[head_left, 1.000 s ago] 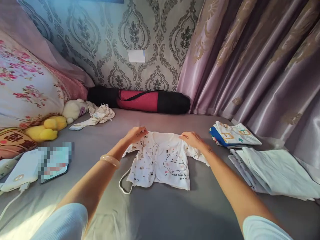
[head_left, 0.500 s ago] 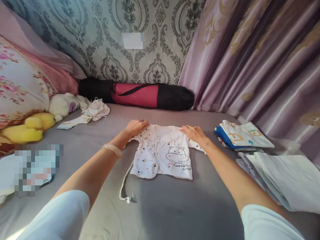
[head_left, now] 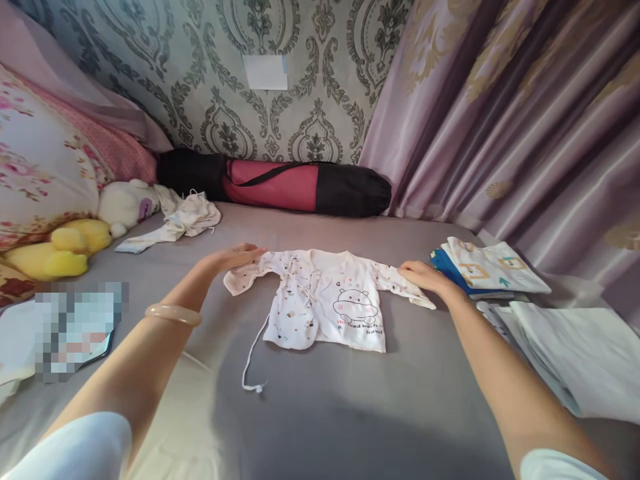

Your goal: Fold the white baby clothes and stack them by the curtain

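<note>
A small white baby wrap top (head_left: 325, 300) lies flat on the grey bed sheet (head_left: 340, 413), front side up. It has a hippo drawing and lettering on one half and small brown prints on the other. Both sleeves are spread out sideways, and a white tie string (head_left: 249, 360) trails from its left side. My left hand (head_left: 243, 255), fingers stretched out, touches the top edge of the left sleeve. Across the right sleeve rests my right hand (head_left: 424, 275), its fingers extended over the fabric.
Folded clothes (head_left: 493, 267) and a white folded stack (head_left: 575, 353) lie at the right. A crumpled garment (head_left: 193, 217), a yellow plush toy (head_left: 65, 247) and a white plush toy (head_left: 130, 203) are at the left. Against the wall lies a black and red bag (head_left: 275, 183).
Both hands have slid outward from the shoulders of the baby top along its sleeves. The sleeves now show more fully, stretched to each side.
</note>
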`<action>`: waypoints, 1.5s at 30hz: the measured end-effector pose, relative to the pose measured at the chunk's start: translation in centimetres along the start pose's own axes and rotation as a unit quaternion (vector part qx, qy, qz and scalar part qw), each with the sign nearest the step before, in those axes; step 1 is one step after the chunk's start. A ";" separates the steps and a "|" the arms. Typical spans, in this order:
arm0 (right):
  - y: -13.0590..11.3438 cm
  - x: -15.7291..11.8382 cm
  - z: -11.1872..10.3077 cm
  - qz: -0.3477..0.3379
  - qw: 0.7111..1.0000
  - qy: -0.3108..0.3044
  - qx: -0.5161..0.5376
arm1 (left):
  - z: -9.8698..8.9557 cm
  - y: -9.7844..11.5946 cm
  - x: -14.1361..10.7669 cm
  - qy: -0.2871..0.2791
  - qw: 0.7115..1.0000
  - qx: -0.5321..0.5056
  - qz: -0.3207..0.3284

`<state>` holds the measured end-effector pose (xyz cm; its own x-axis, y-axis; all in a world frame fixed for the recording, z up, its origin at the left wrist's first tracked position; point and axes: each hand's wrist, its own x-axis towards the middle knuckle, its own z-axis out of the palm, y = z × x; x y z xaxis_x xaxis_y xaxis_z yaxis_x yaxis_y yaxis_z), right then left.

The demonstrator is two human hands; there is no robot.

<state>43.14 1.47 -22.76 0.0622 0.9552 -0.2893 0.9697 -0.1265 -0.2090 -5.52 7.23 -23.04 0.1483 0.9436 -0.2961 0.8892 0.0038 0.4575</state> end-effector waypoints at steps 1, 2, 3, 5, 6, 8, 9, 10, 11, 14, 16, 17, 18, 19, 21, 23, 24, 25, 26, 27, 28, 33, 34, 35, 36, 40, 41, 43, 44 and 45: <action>0.6 -0.2 0.1 -0.004 1.000 -0.015 0.023 | -0.2 -0.8 -0.5 -0.028 0.999 -0.018 0.006; 1.1 -0.4 0.3 -0.010 0.999 -0.021 0.046 | -0.3 -1.4 -0.9 -0.056 0.998 -0.037 0.013; 1.4 -0.5 0.4 -0.015 0.998 -0.016 0.063 | -0.3 -1.9 -1.2 -0.076 0.996 -0.051 0.020; 1.4 -0.7 0.6 -0.024 0.997 0.018 0.076 | -0.2 -2.5 -1.3 -0.062 0.996 -0.057 0.024; 1.3 -0.7 0.6 -0.025 0.996 0.043 0.075 | -0.2 -2.6 -1.2 -0.032 0.998 -0.050 0.021; 0.9 -0.9 0.5 -0.022 0.994 0.089 0.062 | -0.1 -2.5 -1.1 0.043 0.999 -0.008 0.015; 0.8 -1.0 0.4 -0.020 0.993 0.102 0.056 | 0.0 -2.4 -1.0 0.073 0.997 0.016 0.016; 0.7 -1.1 0.4 -0.017 0.993 0.109 0.051 | 0.0 -2.2 -1.1 0.092 0.995 0.035 0.017; 0.6 -1.3 0.3 -0.013 0.993 0.113 0.040 | 0.1 -2.1 -1.3 0.103 0.993 0.055 0.019; 0.5 -2.2 0.4 0.007 0.986 0.158 -0.048 | 0.2 -1.1 -2.4 0.159 0.977 0.142 0.019; 0.2 -2.8 0.6 0.025 0.966 0.219 -0.134 | 0.6 0.1 -3.7 0.210 0.954 0.213 0.020; -0.2 -3.1 0.7 0.034 0.955 0.244 -0.164 | 0.9 1.0 -4.4 0.226 0.946 0.233 0.028; -0.8 -3.4 0.9 0.041 0.948 0.262 -0.175 | 1.3 2.0 -5.1 0.229 0.944 0.233 0.044; -1.6 -3.6 1.0 0.043 0.949 0.268 -0.163 | 1.9 3.1 -5.8 0.221 0.948 0.216 0.069; -4.2 -3.8 1.5 0.018 0.967 0.243 -0.073 | 3.4 5.7 -6.9 0.186 0.960 0.153 0.143; -7.6 -3.9 2.3 -0.044 0.983 0.165 0.068 | 5.3 8.2 -7.6 0.098 0.965 0.057 0.235; -9.5 -4.0 2.9 -0.087 0.980 0.124 0.131 | 6.3 9.3 -7.8 0.070 0.964 0.020 0.254; -11.3 -4.1 3.5 -0.123 0.973 0.088 0.175 | 7.2 10.2 -7.9 0.062 0.968 0.002 0.244; -13.1 -4.3 4.2 -0.148 0.966 0.063 0.202 | 7.9 11.0 -7.8 0.057 0.974 -0.005 0.219; -14.7 -4.6 4.9 -0.160 0.962 0.049 0.217 | 8.6 11.5 -7.7 0.060 0.981 -0.001 0.182; -16.0 -4.8 5.6 -0.165 0.960 0.033 0.223 | 9.1 11.9 -7.5 0.066 0.988 0.008 0.142; -19.0 -5.5 7.7 -0.095 0.976 -0.003 0.194 | 9.9 12.3 -6.1 0.076 0.996 0.030 0.023; -19.1 -5.5 7.9 -0.075 0.981 0.003 0.180 | 9.9 12.4 -5.8 0.075 0.997 0.029 0.010; -19.2 -5.4 8.0 -0.058 0.985 0.011 0.165 | 9.9 12.5 -5.6 0.073 0.997 0.030 0.000; -19.3 -5.4 8.1 -0.045 0.988 0.019 0.150 | 10.0 12.6 -5.5 0.073 0.997 0.033 -0.006; -19.8 -5.2 8.3 -0.037 0.993 0.032 0.106 | 10.0 13.1 -5.0 0.072 0.997 0.040 0.001; -19.9 -5.3 8.3 -0.034 0.994 0.036 0.102 | 10.0 13.2 -4.9 0.071 0.997 0.037 0.005; -20.0 -5.3 8.4 -0.022 0.993 0.051 0.105 | 10.0 13.3 -4.7 0.068 0.997 0.029 0.006; -20.0 -5.4 8.6 -0.013 0.992 0.059 0.113 | 9.9 13.3 -4.6 0.065 0.998 0.026 0.002; -19.8 -5.4 8.7 -0.005 0.990 0.064 0.128 | 9.9 13.2 -4.6 0.063 0.998 0.023 -0.002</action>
<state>21.51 -3.48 -25.18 0.0984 0.9808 -0.1685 0.8802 -0.1648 -0.4450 9.84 -0.30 -23.96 0.0915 0.9776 -0.1894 0.9088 -0.0042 0.4172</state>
